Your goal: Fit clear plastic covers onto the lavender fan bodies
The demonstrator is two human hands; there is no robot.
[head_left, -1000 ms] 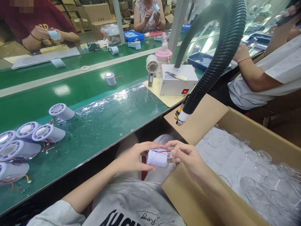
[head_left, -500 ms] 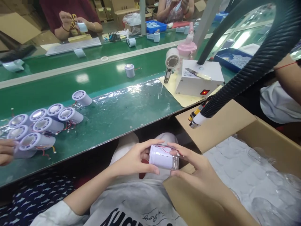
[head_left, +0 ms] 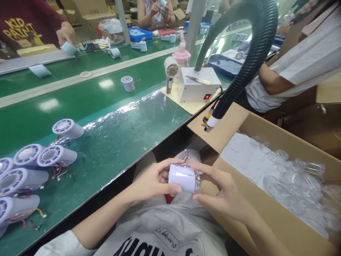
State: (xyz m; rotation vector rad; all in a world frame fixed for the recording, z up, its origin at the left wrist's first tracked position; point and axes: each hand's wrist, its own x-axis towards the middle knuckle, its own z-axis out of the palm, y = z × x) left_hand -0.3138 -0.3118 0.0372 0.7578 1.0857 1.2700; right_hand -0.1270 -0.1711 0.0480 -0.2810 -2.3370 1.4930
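- The left hand [head_left: 156, 180] is grasping a white, faintly lilac plastic cylinder [head_left: 182, 178] by its rimmed end, the thumb pressing on the near side and the fingers reaching over the top and behind
- The right hand [head_left: 225, 188] is gripping the opposite end, its index finger running along the top and its thumb supporting from below
- A clear, ridged plastic piece [head_left: 197, 182] is showing at that right end; how deeply it is fitting, the fingers are hiding
- The cylinder is lying on its side between both hands, above the lap, in front of the green, glossy bench [head_left: 133, 131] and near the open brown cardboard box [head_left: 282, 144]
- Judging by looks, the body is being light enough for fingertips, stiff in the wall and rather slippery, so a wrapping hold around the rim is seeming safest
- Thin red wires [head_left: 187, 155] are rising beside the fingers; they are looking soft and easily snagged, probably the weakest part, so no grip should be bearing on them
- The clear piece is looking thin and perhaps prone to cracking; holding it evenly around its edge is seeming better than pinching one spot
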